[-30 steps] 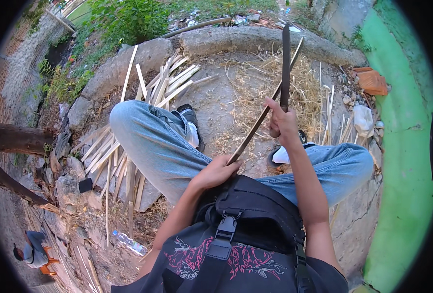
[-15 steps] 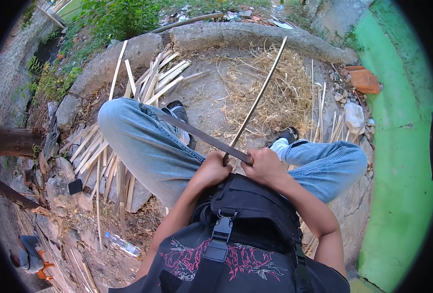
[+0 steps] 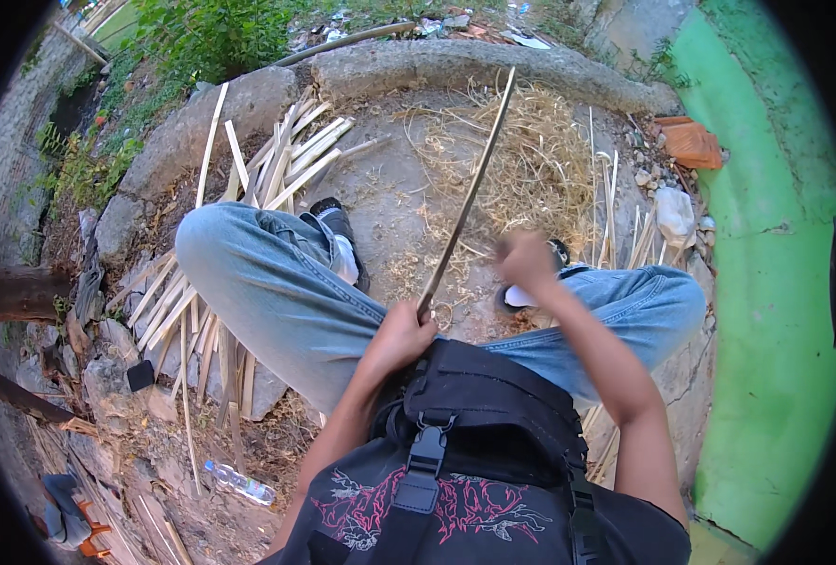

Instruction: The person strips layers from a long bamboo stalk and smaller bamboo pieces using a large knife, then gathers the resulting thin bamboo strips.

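My left hand (image 3: 401, 337) is closed round the near end of a long, thin bamboo strip (image 3: 470, 193), just in front of my black bag. The strip slants up and away to the right, its far end over the pale shavings. Farther forward, above my right foot, my right hand (image 3: 529, 264) is a fist, blurred by motion. A dark bit of the knife (image 3: 503, 249) shows at its left side; the blade is smeared and I cannot make out its line. Knife and strip look apart here.
Split bamboo strips (image 3: 291, 155) lie heaped beyond my left knee, with more beside it. Curly shavings (image 3: 531, 160) cover the ground ahead, before a low stone kerb (image 3: 493, 68). At right are a green wall (image 3: 766, 282) and an orange brick (image 3: 689, 141). A plastic bottle (image 3: 239, 482) lies at left.
My right hand has moved forward and slightly right, away from my left hand. The knife blade, earlier crossing the bamboo strip near my left hand, has left it. The strip now points more steeply away.
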Demonstrator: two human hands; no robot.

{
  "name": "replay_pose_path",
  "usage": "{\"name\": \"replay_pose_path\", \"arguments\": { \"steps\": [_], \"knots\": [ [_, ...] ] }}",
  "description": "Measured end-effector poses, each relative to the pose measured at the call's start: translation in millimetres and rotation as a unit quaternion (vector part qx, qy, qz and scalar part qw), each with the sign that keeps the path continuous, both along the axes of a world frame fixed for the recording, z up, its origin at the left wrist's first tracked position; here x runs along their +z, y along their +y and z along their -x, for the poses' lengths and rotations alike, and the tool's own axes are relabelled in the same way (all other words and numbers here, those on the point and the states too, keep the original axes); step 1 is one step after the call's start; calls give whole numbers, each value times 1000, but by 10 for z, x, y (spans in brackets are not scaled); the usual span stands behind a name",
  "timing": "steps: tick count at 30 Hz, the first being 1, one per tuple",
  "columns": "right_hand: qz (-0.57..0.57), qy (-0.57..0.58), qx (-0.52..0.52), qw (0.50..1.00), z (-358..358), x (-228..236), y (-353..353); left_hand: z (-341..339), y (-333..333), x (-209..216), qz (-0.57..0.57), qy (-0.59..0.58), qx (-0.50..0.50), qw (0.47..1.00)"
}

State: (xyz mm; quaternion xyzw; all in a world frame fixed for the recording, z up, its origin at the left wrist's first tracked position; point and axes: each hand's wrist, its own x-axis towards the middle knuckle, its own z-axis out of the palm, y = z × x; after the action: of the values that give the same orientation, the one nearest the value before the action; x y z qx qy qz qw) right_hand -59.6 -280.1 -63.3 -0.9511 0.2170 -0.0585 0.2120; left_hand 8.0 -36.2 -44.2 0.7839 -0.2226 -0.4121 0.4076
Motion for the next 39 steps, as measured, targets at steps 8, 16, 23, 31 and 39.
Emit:
{"name": "replay_pose_path", "arguments": {
  "steps": [8, 16, 23, 31, 39],
  "knots": [
    [13, 54, -150, 987, -53, 558, -871, 16, 15, 104, 12, 42, -23, 999],
    [-31, 179, 108, 977, 260, 618, 477, 9, -20, 81, 12, 30, -35, 999],
    [-25, 85, -202, 975, -174, 314, -975, 37, 46, -18, 13, 68, -58, 996],
    [-66, 158, 136, 976, 155, 480, 261, -51, 15, 16, 10, 79, -55, 995],
    [-40, 109, -278, 954, -147, 227, -1673, 38, 50, 34, 10, 72, -67, 995]
  ]
}}
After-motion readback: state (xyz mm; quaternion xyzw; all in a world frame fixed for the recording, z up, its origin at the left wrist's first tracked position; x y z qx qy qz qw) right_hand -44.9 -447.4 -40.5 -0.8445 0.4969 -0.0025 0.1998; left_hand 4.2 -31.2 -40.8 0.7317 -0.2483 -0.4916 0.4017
